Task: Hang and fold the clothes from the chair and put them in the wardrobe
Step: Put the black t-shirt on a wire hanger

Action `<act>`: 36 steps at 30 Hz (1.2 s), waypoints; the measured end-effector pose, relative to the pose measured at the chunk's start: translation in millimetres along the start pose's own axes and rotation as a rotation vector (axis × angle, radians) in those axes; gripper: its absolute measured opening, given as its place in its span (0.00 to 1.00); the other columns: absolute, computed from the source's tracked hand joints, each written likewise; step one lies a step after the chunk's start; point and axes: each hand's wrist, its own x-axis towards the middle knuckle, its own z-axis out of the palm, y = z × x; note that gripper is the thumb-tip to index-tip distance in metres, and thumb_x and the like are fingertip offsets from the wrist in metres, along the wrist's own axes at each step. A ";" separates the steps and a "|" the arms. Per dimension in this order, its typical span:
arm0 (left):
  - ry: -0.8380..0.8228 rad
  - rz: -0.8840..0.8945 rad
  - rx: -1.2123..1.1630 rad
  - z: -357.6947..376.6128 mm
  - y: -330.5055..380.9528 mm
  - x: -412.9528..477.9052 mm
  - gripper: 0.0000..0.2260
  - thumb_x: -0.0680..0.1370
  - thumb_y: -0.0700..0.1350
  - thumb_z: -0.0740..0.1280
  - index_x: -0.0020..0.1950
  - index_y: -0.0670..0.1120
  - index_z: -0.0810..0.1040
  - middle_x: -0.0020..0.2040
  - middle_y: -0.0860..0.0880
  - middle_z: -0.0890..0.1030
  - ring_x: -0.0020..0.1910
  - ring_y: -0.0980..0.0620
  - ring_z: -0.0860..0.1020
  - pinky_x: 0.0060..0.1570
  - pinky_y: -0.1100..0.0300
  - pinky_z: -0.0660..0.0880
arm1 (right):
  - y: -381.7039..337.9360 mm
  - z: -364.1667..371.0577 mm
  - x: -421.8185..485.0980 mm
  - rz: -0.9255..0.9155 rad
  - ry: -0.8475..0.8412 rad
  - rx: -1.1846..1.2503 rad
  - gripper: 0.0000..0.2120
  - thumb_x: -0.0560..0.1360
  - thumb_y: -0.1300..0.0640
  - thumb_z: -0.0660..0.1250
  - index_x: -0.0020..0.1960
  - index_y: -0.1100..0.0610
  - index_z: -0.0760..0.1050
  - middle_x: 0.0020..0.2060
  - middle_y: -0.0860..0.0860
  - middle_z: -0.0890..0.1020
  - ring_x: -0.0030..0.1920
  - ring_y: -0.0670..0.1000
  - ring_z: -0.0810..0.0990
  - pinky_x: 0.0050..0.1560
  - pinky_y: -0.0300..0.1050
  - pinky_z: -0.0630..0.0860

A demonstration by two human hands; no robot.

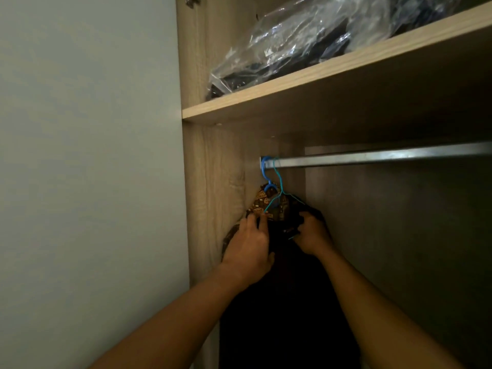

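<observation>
So the dark garment [287, 302] is hanging on a teal wire hanger [278, 179], low in the middle of the frame, and it drops out of view at the bottom edge. Both arms come up from the bottom edge to its shoulders. The right hand [312, 234] has its fingers curled tight into the dark fabric at the right shoulder, a proper grip, with a bit of teal wire poking out just under it. The left hand [249, 245] is on the left shoulder with its fingers half bent and the fingertips [263, 218] right where the hanger's left arm ends. Honestly can't tell if it's pinching anything or just touching.

Squeezed just left of that is a brown patterned garment [262, 201] on a blue hanger [264, 169]. Both hooks sit at the far left end of the metal rail [386, 155], which runs off to the right edge of the frame.

All of this is inside the wardrobe [210, 182], tight against its left side panel. The shelf [332, 70] above the rail holds a clear plastic bag [292, 43] stuffed with dark clothes, top centre of the frame. A plain pale wall [80, 155] fills the left third.
</observation>
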 end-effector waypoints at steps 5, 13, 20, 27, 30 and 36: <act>-0.253 -0.053 -0.082 -3.6 -3.6 -23.4 0.45 0.79 0.51 0.67 0.80 0.39 0.38 0.79 0.38 0.52 0.76 0.40 0.59 0.74 0.50 0.62 | -3.2 28.2 -21.8 0.139 -0.105 0.383 0.29 0.78 0.70 0.58 0.77 0.56 0.60 0.69 0.55 0.72 0.63 0.55 0.75 0.57 0.45 0.75; -0.349 -0.162 -0.024 -31.5 -0.1 -62.7 0.45 0.78 0.42 0.68 0.81 0.48 0.35 0.76 0.39 0.59 0.66 0.38 0.74 0.63 0.45 0.75 | -31.1 27.2 -65.6 0.106 0.068 0.439 0.25 0.78 0.65 0.60 0.74 0.55 0.67 0.72 0.57 0.69 0.71 0.56 0.69 0.73 0.52 0.66; -0.203 -0.231 0.198 -111.8 21.7 -124.1 0.44 0.76 0.52 0.71 0.82 0.50 0.45 0.73 0.45 0.64 0.69 0.41 0.69 0.59 0.46 0.74 | -90.8 7.7 -151.1 -0.081 -0.067 0.445 0.20 0.80 0.63 0.62 0.72 0.56 0.70 0.69 0.58 0.72 0.67 0.57 0.74 0.70 0.52 0.69; -0.160 -0.369 0.460 -199.5 40.8 -227.1 0.44 0.76 0.56 0.70 0.81 0.49 0.45 0.75 0.45 0.63 0.71 0.41 0.66 0.64 0.45 0.69 | -161.9 -20.1 -271.9 -0.272 -0.324 0.489 0.21 0.82 0.60 0.60 0.75 0.52 0.66 0.69 0.48 0.71 0.69 0.49 0.71 0.67 0.43 0.69; -0.125 -0.420 0.561 -238.1 44.0 -277.2 0.45 0.76 0.58 0.70 0.81 0.48 0.44 0.75 0.45 0.64 0.71 0.41 0.65 0.65 0.45 0.67 | -198.3 -20.1 -323.7 -0.371 -0.390 0.478 0.21 0.82 0.59 0.60 0.75 0.50 0.66 0.72 0.51 0.70 0.69 0.52 0.71 0.70 0.46 0.69; 0.146 -0.467 0.715 -310.1 31.9 -369.4 0.44 0.69 0.57 0.76 0.79 0.50 0.58 0.77 0.44 0.63 0.72 0.40 0.63 0.65 0.44 0.65 | -268.7 -17.4 -402.8 -0.479 -0.518 0.506 0.21 0.83 0.57 0.59 0.76 0.50 0.65 0.72 0.51 0.68 0.70 0.52 0.71 0.67 0.41 0.67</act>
